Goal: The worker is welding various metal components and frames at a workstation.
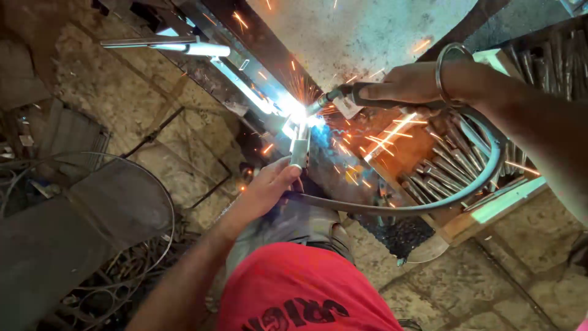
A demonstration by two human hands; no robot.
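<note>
A shallow wooden tray (465, 228) lies on the stone floor (484, 288) under the right forearm, packed with slim grey metal rods (441, 171) laid side by side, all slanting the same way (their number is too hard to count through the sparks).

The right hand (407, 83), a metal bangle (453, 70) on its wrist, is closed tight around the dark handle of a welding torch (343, 97); the torch tip meets a long metal frame bar (245, 83) at a white-blue arc (299, 113), and orange sparks scatter around it. A grey cable (429, 202) loops from the torch down past the tray.

The left hand (269, 187) has its fingers curled around a small upright metal piece (299, 147), pressing it against the bar just below the arc.

A steel tube (165, 44) lies across the bar near its far end. Bent wire and scrap (110, 270) pile at the floor's left edge. The floor is rough, uneven stone slabs, dusty and stained.
</note>
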